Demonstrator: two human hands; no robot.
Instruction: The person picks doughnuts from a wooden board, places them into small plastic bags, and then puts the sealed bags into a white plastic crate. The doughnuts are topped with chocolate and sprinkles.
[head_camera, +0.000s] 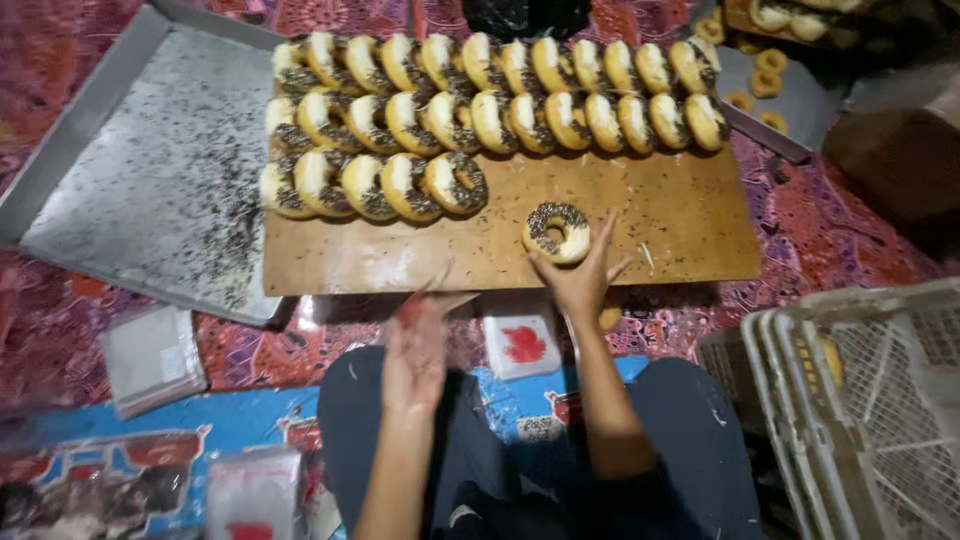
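Doughnuts (490, 110) topped with dark sprinkles are seen packed on edge in three overlapping rows along the far part of a wooden board (690, 230); the nearest row is shorter and ends near the board's middle. One doughnut (557, 231) is laid flat and alone on the bare wood nearer the person. It is touched at its near edge by the fingertips of the right hand (580, 278), whose grip is spread apart, the fingers fanned around the doughnut and not closed on it. The left hand (416, 350) is held above the lap with the palm turned up; it is blurred, the fingers appear loosely apart, and nothing is seen in it.

To the left of the board a shallow metal tray (150, 170) is seen, holding only scattered sprinkles and crumbs. At the far right a second metal tray (800, 100) carries a few small plain rings (767, 72). A white plastic crate (870, 400) with lattice walls is stood at the near right; its contents cannot be made out. Clear plastic bags (152, 358) are laid on the patterned cloth at the near left, and a small packet with a red mark (522, 345) is seen between the two hands, just below the board's edge.
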